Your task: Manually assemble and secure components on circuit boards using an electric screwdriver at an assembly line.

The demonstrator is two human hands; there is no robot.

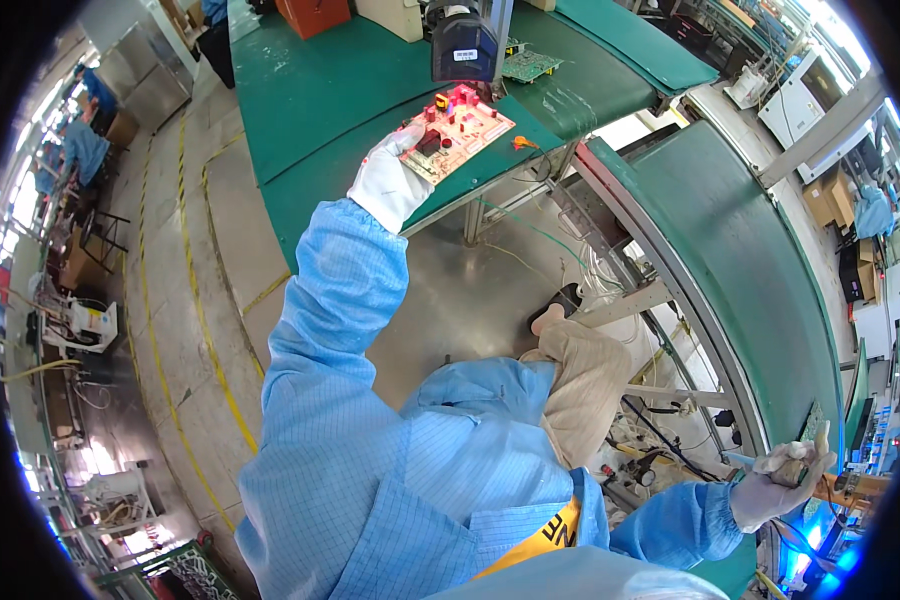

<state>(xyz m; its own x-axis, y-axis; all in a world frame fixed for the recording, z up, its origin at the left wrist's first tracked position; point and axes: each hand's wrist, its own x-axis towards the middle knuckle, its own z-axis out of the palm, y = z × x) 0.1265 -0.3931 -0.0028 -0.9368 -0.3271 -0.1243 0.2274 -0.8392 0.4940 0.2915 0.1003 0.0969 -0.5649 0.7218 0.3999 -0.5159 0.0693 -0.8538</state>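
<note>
Clamping fingers on the circuit board [467, 136], upper centre, the left hand [388, 182] presumably offers it to the scanner [464, 48]; the right hand [778, 485] grips unclearly, cannot tell.

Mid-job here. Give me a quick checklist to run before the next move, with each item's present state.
1. Left hand gripping the circuit board: ok, held at its left end.
2. Board below the black overhead device and lit: ok, its parts look red.
3. Gap between board and device: cannot tell from this one view.
4. Both hands gloved: ok, in white.
5. Right hand free: cannot tell; it is far out to the right, fingers curled.
6. Small orange item clear of the board: ok, it lies to the right.
</note>
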